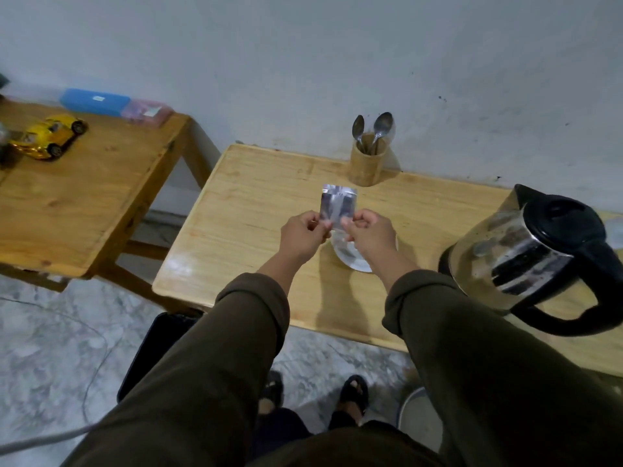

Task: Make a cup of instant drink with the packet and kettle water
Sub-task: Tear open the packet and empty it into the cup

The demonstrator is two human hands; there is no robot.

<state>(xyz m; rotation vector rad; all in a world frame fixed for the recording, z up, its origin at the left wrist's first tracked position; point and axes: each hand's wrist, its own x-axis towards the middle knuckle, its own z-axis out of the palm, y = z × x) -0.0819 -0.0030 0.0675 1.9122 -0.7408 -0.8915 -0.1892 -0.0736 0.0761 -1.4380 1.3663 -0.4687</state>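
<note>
A small silver foil packet [337, 203] is held upright above the wooden table [256, 210]. My left hand [301, 232] pinches its lower left edge and my right hand [369, 230] pinches its lower right edge. Right under my right hand stands a white cup [350, 256], mostly hidden by the hand and wrist. A steel and glass kettle [536, 254] with a black lid and handle stands at the table's right side. A wooden holder [367, 163] with two metal spoons [382, 128] stands at the back by the wall.
A second wooden table [84, 197] at the left carries a yellow toy car [50, 134], a blue box [94, 101] and a pink box [146, 111]. A black bin [155, 348] stands on the floor below the table edge. My feet in sandals show below.
</note>
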